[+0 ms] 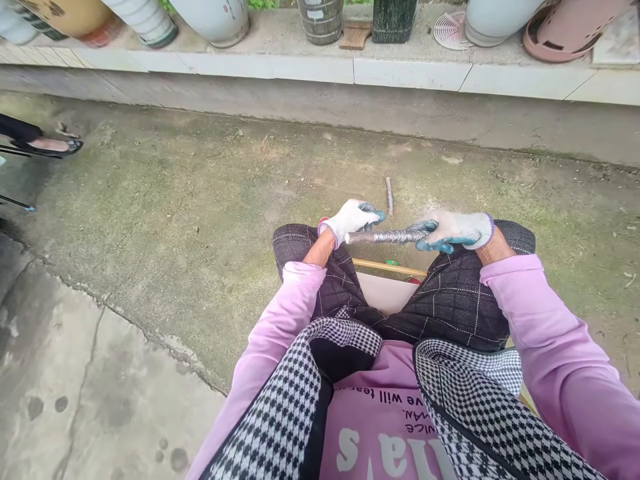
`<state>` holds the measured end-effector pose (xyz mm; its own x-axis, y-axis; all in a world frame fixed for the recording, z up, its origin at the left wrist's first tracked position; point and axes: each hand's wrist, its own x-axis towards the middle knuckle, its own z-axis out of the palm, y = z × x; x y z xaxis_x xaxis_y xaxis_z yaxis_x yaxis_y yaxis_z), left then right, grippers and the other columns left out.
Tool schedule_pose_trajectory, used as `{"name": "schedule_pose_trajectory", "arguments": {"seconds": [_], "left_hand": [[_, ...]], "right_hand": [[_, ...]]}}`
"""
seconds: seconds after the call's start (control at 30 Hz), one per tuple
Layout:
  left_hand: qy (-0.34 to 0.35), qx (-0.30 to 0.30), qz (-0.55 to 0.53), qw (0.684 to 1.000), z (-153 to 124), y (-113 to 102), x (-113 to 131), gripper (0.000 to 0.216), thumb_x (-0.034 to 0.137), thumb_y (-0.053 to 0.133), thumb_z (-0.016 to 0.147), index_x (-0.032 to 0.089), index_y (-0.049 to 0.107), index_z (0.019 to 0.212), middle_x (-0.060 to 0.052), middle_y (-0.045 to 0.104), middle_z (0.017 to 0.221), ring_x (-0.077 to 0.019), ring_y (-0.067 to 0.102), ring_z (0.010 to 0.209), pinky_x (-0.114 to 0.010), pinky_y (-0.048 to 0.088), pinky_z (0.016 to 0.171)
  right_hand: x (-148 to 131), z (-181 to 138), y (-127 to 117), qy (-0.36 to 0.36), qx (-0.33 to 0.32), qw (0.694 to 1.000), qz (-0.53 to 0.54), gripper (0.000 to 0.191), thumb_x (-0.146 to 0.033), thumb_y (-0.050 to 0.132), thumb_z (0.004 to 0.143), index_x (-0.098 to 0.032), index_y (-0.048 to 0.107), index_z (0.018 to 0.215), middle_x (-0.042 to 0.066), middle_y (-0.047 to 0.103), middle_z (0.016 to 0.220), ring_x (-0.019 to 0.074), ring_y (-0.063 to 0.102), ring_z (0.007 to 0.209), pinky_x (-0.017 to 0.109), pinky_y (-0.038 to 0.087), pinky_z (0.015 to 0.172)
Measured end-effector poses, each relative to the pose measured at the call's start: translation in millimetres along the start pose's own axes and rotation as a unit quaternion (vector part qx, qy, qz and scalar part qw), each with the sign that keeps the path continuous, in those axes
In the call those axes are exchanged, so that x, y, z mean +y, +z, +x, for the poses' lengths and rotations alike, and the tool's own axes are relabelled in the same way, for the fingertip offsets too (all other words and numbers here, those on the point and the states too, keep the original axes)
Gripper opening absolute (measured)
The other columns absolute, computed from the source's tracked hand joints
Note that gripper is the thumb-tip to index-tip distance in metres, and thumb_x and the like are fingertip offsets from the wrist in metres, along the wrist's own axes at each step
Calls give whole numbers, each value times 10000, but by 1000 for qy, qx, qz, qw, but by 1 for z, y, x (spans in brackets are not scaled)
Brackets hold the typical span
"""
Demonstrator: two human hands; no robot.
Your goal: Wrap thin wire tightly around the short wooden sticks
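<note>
both gloved hands closed on the rod [395, 236]: left hand [350, 220] grips its smooth end, right hand [455, 230] is wrapped round the other end. rod held just above the knees [300, 247], long axis level, running left-right across the body. twisted texture covers most of the span, left stub bare, so looks partway done. a stick [389, 195] lies on the concrete [200, 220] beyond.

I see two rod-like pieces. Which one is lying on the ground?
The thin brownish piece, lying alone on the concrete. The ribbed metal rod is held between the left hand and right hand.
</note>
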<state>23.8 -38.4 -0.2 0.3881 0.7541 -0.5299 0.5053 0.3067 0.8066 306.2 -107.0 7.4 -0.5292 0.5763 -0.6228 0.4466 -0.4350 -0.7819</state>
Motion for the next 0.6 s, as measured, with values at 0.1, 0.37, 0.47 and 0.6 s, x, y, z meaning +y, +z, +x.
{"name": "schedule_pose_trajectory", "arguments": {"seconds": [0.1, 0.37, 0.47, 0.6], "left_hand": [[-23, 22, -23, 999, -2, -2, 2, 249, 255, 826, 955, 165, 753, 734, 23, 605, 565, -83, 395, 489, -257, 264, 500], [-25, 21, -76, 997, -3, -1, 8, 104, 132, 762, 964, 128, 833, 888, 35, 629, 553, -67, 413, 441, -226, 260, 465], [-19, 25, -79, 996, -3, -1, 7, 90, 145, 792, 971, 124, 833, 895, 40, 628, 547, -58, 395, 426, -221, 245, 450], [-10, 36, -96, 995, -3, -2, 8, 53, 114, 802, 979, 111, 840, 943, 39, 669, 582, -50, 424, 421, -203, 302, 452]], "right_hand": [[5, 3, 0, 34, 35, 996, -77, 431, -545, 987, 745, -233, 871, 1018, -49, 617, 648, 116, 490, 515, 240, 393, 464], [14, 0, -11, 77, 110, 980, -145, 386, -515, 917, 788, -223, 868, 1034, -29, 623, 652, 127, 494, 528, 258, 361, 471], [16, -3, -16, 81, 137, 977, -143, 389, -550, 934, 794, -226, 841, 990, -28, 646, 662, 121, 507, 527, 247, 361, 476], [17, -5, -20, 87, 169, 971, -148, 336, -492, 948, 806, -218, 790, 919, -29, 668, 668, 112, 526, 525, 241, 380, 496]]}}
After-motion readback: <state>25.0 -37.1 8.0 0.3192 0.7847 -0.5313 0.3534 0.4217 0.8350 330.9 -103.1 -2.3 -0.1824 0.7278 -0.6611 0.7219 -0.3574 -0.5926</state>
